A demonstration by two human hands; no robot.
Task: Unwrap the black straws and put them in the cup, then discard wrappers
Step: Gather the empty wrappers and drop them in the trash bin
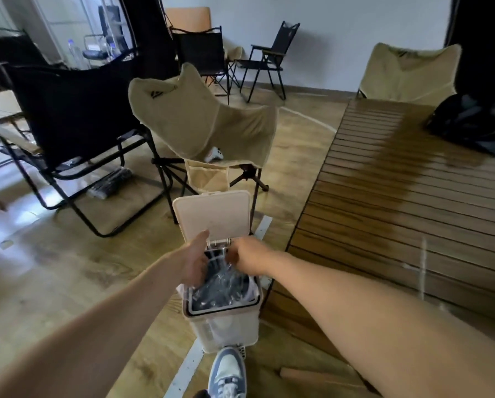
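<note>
Over the open pedal bin [222,326], clear wrappers [226,278] are filling its liner; left hand [196,261] is hanging with fingers relaxed, right hand [247,258] blurred, its grip unclear.

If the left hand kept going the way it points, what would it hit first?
Probably the raised lid of the bin; the left hand already reaches nearly to its lower edge, though depth is unclear.

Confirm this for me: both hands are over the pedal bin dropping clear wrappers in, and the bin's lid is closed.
Wrong on the lid. The head view shows the lid standing open behind the bin, with both hands, left hand and right hand, over the clear wrappers.
</note>
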